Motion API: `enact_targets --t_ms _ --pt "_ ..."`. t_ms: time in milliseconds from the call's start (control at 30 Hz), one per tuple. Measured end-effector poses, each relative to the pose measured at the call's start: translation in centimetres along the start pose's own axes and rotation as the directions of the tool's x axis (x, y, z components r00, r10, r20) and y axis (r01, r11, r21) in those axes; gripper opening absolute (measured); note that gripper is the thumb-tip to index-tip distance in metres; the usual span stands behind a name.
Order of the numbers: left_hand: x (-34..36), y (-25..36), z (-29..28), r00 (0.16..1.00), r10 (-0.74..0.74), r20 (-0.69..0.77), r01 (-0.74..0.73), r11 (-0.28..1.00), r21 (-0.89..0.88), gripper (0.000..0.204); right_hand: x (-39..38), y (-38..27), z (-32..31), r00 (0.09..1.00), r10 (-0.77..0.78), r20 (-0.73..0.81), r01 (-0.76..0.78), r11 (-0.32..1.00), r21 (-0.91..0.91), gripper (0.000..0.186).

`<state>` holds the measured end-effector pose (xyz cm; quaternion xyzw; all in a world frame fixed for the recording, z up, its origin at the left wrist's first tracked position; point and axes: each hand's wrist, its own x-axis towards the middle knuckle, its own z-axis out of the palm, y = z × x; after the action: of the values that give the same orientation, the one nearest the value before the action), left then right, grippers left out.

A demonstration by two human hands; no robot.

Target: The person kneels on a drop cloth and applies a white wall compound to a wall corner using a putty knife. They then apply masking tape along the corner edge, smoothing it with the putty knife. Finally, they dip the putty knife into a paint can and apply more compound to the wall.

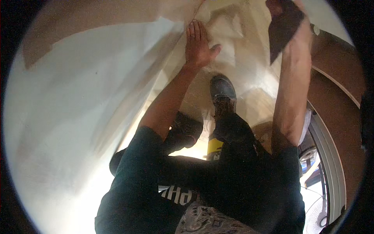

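Observation:
My left hand (199, 48) lies flat with fingers stretched out and thumb apart, at the edge between the white wall and the pale, glossy surface ahead of me. Nothing shows in it. At the top right, my right hand (275, 8) grips a dark brown, thin sheet (285, 31) with a pointed lower corner. The sheet hangs beside my forearm; whether it is sandpaper or cloth I cannot tell. That hand is partly cut off by the upper edge and blurred, so most of its fingers are hidden.
The white wall (78, 97) fills the left side. My dark, dusty shoe (223, 87) is below my left hand. A yellow and black object (214, 147) sits between my legs. At right are brown panels (339, 93), a pale frame (331, 156) and a fan (316, 216).

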<state>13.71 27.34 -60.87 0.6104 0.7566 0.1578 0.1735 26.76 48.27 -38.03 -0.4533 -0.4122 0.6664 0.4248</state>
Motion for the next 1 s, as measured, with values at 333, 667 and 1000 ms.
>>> enact_targets --t_ms 333,667,1000 --pt "0.1 0.3 -1.2 0.991 -0.006 0.13 0.005 1.0 0.014 0.115 1.7 -1.4 0.8 0.995 -0.069 0.073 0.075 0.994 -0.078 0.021" --pt "-0.5 4.8 2.4 0.97 -0.242 -0.027 0.242 0.97 -0.003 0.118 1.4 -1.8 0.4 0.99 -0.094 0.106 0.106 0.988 -0.116 0.021" --pt "3.6 6.4 2.6 0.954 -0.271 -0.13 0.253 0.957 -0.14 0.118 -0.8 -1.5 2.4 0.995 -0.039 0.087 0.048 0.993 -0.107 0.02"
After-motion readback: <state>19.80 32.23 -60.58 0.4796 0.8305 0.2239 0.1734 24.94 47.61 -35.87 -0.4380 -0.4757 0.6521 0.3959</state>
